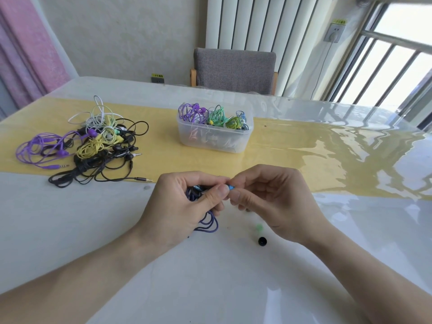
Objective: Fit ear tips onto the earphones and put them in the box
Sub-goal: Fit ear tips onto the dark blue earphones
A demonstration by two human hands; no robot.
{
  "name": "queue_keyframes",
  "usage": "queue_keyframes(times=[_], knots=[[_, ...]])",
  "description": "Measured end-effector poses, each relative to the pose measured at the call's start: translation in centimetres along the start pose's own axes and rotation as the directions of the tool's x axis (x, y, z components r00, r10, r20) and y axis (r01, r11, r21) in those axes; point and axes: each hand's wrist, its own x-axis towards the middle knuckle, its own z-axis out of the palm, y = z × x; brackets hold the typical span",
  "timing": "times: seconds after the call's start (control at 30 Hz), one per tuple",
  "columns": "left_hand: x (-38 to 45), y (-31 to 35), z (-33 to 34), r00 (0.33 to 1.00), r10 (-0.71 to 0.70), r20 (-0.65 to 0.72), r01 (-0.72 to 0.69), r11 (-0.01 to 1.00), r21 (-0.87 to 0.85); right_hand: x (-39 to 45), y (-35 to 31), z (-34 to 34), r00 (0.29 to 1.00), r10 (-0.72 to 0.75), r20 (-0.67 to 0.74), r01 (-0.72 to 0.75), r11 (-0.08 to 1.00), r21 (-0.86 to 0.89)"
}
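My left hand (pixel 182 204) grips a coiled dark purple-blue earphone cable (pixel 208 223), whose loops hang below the palm. Its thumb and fingers pinch a small blue earbud (pixel 231 187) at the tip. My right hand (pixel 268 197) meets it there and pinches the same earbud from the right; whether an ear tip sits between the fingers is hidden. A black ear tip (pixel 262 241) and a blurred green ear tip (pixel 259 228) lie on the table under my right hand. The clear plastic box (pixel 210 139) stands beyond, holding several coiled earphones.
A tangled pile of loose earphones (pixel 93 141) in purple, yellow, white and black lies at the left on the yellow table runner (pixel 292 155). A grey chair (pixel 233 69) stands behind the glossy table, with a radiator and a window beyond.
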Motion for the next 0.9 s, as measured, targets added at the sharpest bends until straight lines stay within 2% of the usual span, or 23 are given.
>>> queue_keyframes(times=[0.2, 0.57, 0.7, 0.8, 0.9], knots=[[0.1, -0.01, 0.08, 0.999, 0.032, -0.02, -0.032, 0.999, -0.018, -0.16, 0.06, 0.16, 0.995, -0.088, -0.055, 0.083, 0.994, -0.078], [0.09, 0.09, 0.14, 0.997, 0.053, -0.057, -0.056, 0.997, -0.046, 0.02, 0.04, -0.07, 0.999, 0.0, -0.045, 0.001, 0.999, 0.032], [0.1, 0.07, -0.04, 0.996, 0.056, -0.063, -0.058, 0.998, -0.036, 0.01, 0.14, -0.2, 0.994, -0.006, -0.105, 0.008, 1.0, 0.016], [0.05, -0.08, 0.04, 0.994, 0.077, -0.074, -0.076, 0.997, 0.012, -0.13, 0.05, -0.09, 0.994, -0.004, -0.105, 0.005, 1.0, 0.011], [-0.03, -0.34, 0.07, 0.983, 0.163, -0.08, -0.15, 0.977, 0.152, -0.13, -0.06, 0.13, 0.995, 0.06, -0.085, -0.057, 0.998, 0.042]])
